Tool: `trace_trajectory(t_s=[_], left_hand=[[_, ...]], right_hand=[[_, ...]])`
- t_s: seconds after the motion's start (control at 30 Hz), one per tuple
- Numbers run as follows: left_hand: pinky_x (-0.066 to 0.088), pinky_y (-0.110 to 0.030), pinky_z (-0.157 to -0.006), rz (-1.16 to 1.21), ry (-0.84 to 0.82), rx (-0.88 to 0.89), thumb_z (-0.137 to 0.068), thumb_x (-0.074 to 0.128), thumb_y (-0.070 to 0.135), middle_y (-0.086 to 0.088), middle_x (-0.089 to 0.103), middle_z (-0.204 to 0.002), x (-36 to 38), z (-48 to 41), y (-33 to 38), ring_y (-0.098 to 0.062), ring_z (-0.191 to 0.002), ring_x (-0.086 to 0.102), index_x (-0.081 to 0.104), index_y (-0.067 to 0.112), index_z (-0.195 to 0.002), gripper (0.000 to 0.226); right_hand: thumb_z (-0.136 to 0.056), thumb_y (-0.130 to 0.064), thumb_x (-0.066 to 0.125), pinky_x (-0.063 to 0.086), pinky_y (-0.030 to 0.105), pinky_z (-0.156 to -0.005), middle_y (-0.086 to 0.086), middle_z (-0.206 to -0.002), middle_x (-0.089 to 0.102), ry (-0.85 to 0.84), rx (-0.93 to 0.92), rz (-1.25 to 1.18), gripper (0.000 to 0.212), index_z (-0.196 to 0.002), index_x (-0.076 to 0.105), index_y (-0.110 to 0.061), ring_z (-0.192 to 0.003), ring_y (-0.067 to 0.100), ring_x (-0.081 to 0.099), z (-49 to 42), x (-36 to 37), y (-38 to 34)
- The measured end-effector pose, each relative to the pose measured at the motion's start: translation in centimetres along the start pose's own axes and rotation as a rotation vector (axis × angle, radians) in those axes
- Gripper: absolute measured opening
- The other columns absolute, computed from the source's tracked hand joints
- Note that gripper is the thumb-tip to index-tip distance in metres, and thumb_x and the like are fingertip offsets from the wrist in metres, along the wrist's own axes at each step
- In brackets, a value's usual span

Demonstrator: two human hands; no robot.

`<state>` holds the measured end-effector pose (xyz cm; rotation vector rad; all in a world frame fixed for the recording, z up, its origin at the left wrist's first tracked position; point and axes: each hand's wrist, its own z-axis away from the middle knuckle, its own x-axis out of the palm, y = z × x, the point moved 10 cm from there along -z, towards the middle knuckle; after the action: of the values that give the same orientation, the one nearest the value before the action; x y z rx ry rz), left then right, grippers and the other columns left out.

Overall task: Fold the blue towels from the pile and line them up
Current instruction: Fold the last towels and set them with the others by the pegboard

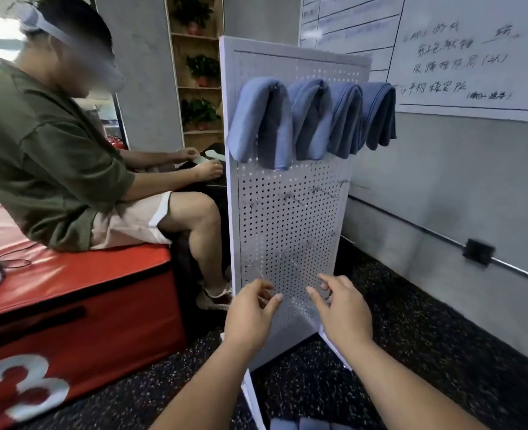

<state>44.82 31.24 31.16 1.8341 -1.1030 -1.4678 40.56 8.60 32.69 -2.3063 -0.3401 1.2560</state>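
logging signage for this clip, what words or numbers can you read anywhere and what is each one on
"3": large white numeral on the front of the red box; another white figure to its left is cut off by the frame edge.
Handwritten marker lines on the whiteboard: too blurred to read.
Printed chart left of that handwriting: too blurred to read.

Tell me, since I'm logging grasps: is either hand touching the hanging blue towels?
Apart. The head view shows the left hand and right hand low before the pegboard, with bare perforated panel between them and the hanging blue towels above.
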Motion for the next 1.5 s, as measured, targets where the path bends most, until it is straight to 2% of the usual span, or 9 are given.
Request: trace_trajectory(t_s=[0.3,0.5,0.67,0.83,0.9,1.13,1.23,1.43,1.5], left_hand=[[0.057,-0.033,-0.086,-0.145,-0.323,-0.239,-0.093,0.078,0.047,0.014,0.070,-0.093,10.7,8.7,-13.1,-0.010,-0.088,0.068,0.071,0.027,-0.115,0.030],[0.053,-0.030,-0.089,-0.297,-0.586,-0.326,-0.092,0.076,0.051,0.006,0.074,-0.111,16.1,11.8,-18.8,-0.020,-0.103,0.069,0.067,0.027,-0.125,0.042],[0.054,-0.035,-0.093,-0.315,-0.681,-0.355,-0.095,0.073,0.051,0.005,0.069,-0.113,19.4,12.9,-20.7,-0.023,-0.106,0.067,0.065,0.026,-0.129,0.043],[0.049,-0.030,-0.092,-0.295,-0.761,-0.432,-0.096,0.074,0.048,0.003,0.068,-0.124,22.9,14.7,-23.3,-0.021,-0.108,0.065,0.063,0.025,-0.132,0.044],[0.049,-0.029,-0.093,-0.292,-0.783,-0.460,-0.095,0.075,0.045,0.001,0.069,-0.125,24.2,15.2,-24.3,-0.022,-0.110,0.066,0.063,0.024,-0.134,0.045],[0.049,-0.029,-0.097,-0.297,-0.858,-0.547,-0.094,0.077,0.042,0.000,0.069,-0.129,27.9,16.5,-28.5,-0.024,-0.117,0.064,0.061,0.023,-0.137,0.050],[0.047,-0.027,-0.100,-0.269,-0.886,-0.585,-0.091,0.080,0.041,0.000,0.068,-0.135,29.1,17.0,-30.4,-0.022,-0.121,0.064,0.058,0.022,-0.142,0.058],[0.036,-0.013,-0.098,-0.157,-0.876,-0.622,-0.094,0.079,0.026,0.000,0.063,-0.145,31.6,17.3,-31.7,-0.019,-0.133,0.059,0.049,0.017,-0.154,0.068],[0.040,-0.018,-0.105,-0.118,-0.864,-0.637,-0.094,0.079,0.024,-0.002,0.064,-0.146,32.5,17.5,-32.1,-0.020,-0.134,0.060,0.048,0.016,-0.154,0.068]], right_hand=[[-0.094,-0.050,0.073,0.058,0.037,-0.077,-0.018,-0.102,0.059,-0.367,0.192,-0.049,0.041,-0.131,0.070,-0.033,-0.074,0.003,0.060,12.0,9.9,12.2],[-0.097,-0.052,0.070,0.055,0.039,-0.095,0.000,-0.133,0.060,-0.826,0.218,0.133,0.054,-0.145,0.058,-0.031,-0.116,0.020,0.065,19.2,16.3,17.0],[-0.096,-0.052,0.070,0.054,0.036,-0.091,-0.003,-0.135,0.060,-0.920,0.240,0.250,0.056,-0.146,0.055,-0.033,-0.114,0.019,0.065,21.3,18.1,19.7],[-0.095,-0.046,0.073,0.053,0.036,-0.100,0.004,-0.150,0.054,-1.016,0.293,0.206,0.063,-0.152,0.053,-0.028,-0.121,0.023,0.063,22.5,20.8,21.5],[-0.096,-0.046,0.072,0.055,0.038,-0.098,0.004,-0.147,0.056,-1.051,0.341,0.197,0.064,-0.154,0.050,-0.029,-0.116,0.023,0.065,23.2,22.0,22.2],[-0.099,-0.041,0.070,0.053,0.035,-0.099,0.004,-0.149,0.054,-1.122,0.380,0.201,0.066,-0.158,0.041,-0.032,-0.124,0.025,0.061,25.5,25.7,24.3],[-0.096,-0.041,0.073,0.053,0.035,-0.099,0.003,-0.146,0.056,-1.138,0.412,0.183,0.071,-0.159,0.040,-0.035,-0.118,0.022,0.065,26.3,26.6,25.4],[-0.093,-0.036,0.074,0.053,0.036,-0.100,0.001,-0.144,0.060,-1.092,0.480,0.172,0.071,-0.156,0.043,-0.034,-0.122,0.025,0.062,26.3,27.9,27.3],[-0.093,-0.036,0.073,0.051,0.035,-0.102,0.002,-0.143,0.062,-1.079,0.507,0.162,0.073,-0.158,0.042,-0.032,-0.123,0.024,0.062,26.4,28.3,27.9]])
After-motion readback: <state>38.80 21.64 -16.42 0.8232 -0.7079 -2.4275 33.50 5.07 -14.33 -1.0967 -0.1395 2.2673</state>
